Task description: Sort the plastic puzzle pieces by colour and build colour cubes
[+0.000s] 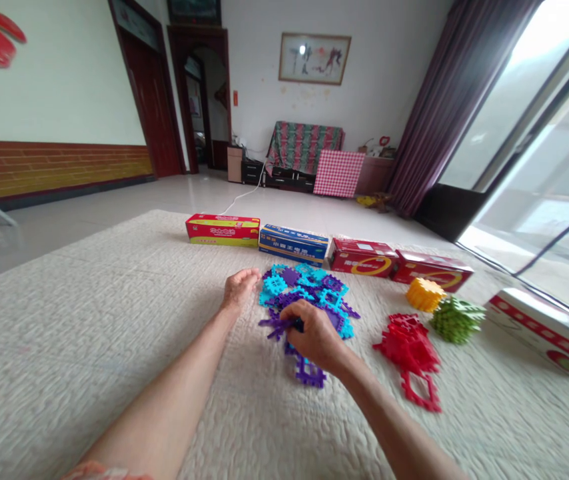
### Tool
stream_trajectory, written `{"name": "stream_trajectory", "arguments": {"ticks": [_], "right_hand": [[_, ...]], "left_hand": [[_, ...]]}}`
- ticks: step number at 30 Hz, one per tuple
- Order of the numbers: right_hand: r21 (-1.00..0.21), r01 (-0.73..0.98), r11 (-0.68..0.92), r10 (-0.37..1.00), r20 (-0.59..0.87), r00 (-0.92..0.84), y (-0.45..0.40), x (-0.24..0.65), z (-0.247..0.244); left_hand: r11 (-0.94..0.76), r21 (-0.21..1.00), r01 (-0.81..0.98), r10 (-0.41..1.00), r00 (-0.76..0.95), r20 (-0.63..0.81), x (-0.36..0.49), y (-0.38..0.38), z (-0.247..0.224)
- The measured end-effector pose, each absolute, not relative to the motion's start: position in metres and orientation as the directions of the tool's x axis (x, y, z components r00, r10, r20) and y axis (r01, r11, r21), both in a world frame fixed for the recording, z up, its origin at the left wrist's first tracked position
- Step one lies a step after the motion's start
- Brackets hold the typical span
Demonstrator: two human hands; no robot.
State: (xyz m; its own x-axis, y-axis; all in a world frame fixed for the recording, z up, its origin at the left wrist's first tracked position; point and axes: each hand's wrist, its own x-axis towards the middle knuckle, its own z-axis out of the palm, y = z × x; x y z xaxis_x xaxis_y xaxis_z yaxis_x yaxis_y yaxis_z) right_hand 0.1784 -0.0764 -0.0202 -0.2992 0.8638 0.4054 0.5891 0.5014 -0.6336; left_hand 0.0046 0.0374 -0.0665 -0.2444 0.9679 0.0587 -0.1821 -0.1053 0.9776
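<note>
A loose pile of turquoise and purple plastic interlocking tiles [333, 283], toothed along the edges, lies on the quilted mat [154, 360]. Above its near side, my right hand [314, 333] is closed around purple interlocking tiles [275, 325] that stick out to the left of the fingers; how many is hidden. A purple open-frame tile [310, 373] lies flat just below that hand. My left hand [241, 290] rests at the pile's left edge, fingers extended towards it, with nothing visible in them; its palm is turned out of sight.
Behind the pile stand a red-and-yellow box [223, 231], a blue box [293, 245] and two dark red boxes [363, 257]. To the right are red tiles [408, 343], a yellow stack [425, 295], a green stack [457, 320] and a white-and-red box [547, 330].
</note>
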Motion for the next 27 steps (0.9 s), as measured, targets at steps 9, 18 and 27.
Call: {"name": "stream_trajectory", "arguments": {"ticks": [9, 18, 27], "right_hand": [[-0.703, 0.659, 0.267, 0.949, 0.311, -0.052, -0.062, 0.219, 0.006], [-0.652, 0.738, 0.172, 0.978, 0.2, -0.051, -0.056, 0.244, 0.014], [-0.672, 0.736, 0.08, 0.871, 0.406, 0.275, -0.041, 0.259, -0.003]], "left_hand": [[-0.131, 0.98, -0.15, 0.967, -0.239, 0.093, 0.004, 0.039, -0.068], [-0.126, 0.981, -0.15, 0.967, -0.239, 0.088, 0.005, 0.041, -0.07], [-0.162, 0.985, -0.063, 0.955, -0.263, 0.14, 0.006, 0.048, -0.077]]}}
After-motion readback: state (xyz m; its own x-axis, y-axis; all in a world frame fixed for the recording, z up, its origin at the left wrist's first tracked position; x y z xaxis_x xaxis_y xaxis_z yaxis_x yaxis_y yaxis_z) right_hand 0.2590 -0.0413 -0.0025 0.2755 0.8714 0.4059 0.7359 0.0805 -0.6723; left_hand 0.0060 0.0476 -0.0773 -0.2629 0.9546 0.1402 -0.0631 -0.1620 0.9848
